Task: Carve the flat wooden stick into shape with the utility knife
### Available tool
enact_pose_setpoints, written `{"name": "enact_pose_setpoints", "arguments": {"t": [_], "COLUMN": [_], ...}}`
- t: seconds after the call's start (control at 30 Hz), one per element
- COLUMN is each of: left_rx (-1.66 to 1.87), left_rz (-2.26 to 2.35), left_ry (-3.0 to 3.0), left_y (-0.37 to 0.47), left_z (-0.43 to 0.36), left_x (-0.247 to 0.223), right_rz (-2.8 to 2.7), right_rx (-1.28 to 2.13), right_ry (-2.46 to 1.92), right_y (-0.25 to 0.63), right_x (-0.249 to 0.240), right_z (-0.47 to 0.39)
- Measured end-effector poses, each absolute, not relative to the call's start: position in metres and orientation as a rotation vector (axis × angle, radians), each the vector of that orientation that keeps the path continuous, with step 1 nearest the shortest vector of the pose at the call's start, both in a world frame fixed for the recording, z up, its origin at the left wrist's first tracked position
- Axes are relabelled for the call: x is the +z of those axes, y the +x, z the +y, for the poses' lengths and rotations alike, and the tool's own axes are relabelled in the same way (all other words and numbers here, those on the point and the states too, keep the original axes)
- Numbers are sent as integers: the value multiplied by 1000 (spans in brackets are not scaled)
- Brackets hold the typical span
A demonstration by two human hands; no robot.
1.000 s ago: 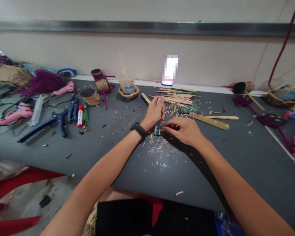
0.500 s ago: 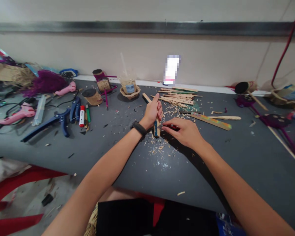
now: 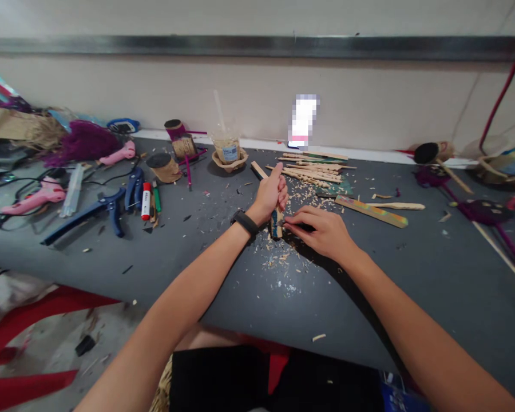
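Note:
My left hand (image 3: 271,194) is closed over a wooden strip (image 3: 277,230) that lies on the grey table. Blue marks run along the strip's near end, and its far end sticks out beyond my hand. My right hand (image 3: 326,232) is pinched, just right of the strip's near end. Between its fingers is a small knife (image 3: 308,228), mostly hidden, with only a dark part showing; its blade cannot be made out. Pale wood shavings (image 3: 278,258) are scattered around both hands.
Several carved sticks (image 3: 320,171) lie behind my hands, near a patterned strip (image 3: 373,212). A cup (image 3: 229,150) and a lit phone (image 3: 304,120) stand at the back. Blue cutters (image 3: 96,209), a marker (image 3: 146,201) and pink glue guns (image 3: 38,197) lie left.
Both hands keep their places at the strip. The right fingers have turned slightly, and the red part of the knife no longer shows. The whole view has shifted a little.

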State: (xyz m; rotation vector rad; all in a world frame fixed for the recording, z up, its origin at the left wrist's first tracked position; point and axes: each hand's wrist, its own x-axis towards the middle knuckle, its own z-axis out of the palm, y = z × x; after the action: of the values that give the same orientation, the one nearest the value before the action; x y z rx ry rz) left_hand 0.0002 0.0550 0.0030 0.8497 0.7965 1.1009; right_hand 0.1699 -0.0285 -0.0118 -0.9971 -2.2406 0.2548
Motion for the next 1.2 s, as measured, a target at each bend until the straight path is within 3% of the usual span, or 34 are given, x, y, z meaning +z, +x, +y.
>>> {"name": "enact_pose_setpoints", "arguments": {"t": [0.47,0.8,1.2], "left_rx": [1105,1112,1072], "left_rz": [834,945,942], "left_ry": [909,991,1000], "left_y": [-4,-1,-2], "left_z": [57,50,52], "left_x": [5,10,12], "right_rz": [-2335,-2241,-2195], "right_rx": [595,175,157], "right_ry": [-1026,-986,-982], "right_y": [171,164,167], "right_x": [-10,-14,-21], "right_z": [-29,-31,-28]}}
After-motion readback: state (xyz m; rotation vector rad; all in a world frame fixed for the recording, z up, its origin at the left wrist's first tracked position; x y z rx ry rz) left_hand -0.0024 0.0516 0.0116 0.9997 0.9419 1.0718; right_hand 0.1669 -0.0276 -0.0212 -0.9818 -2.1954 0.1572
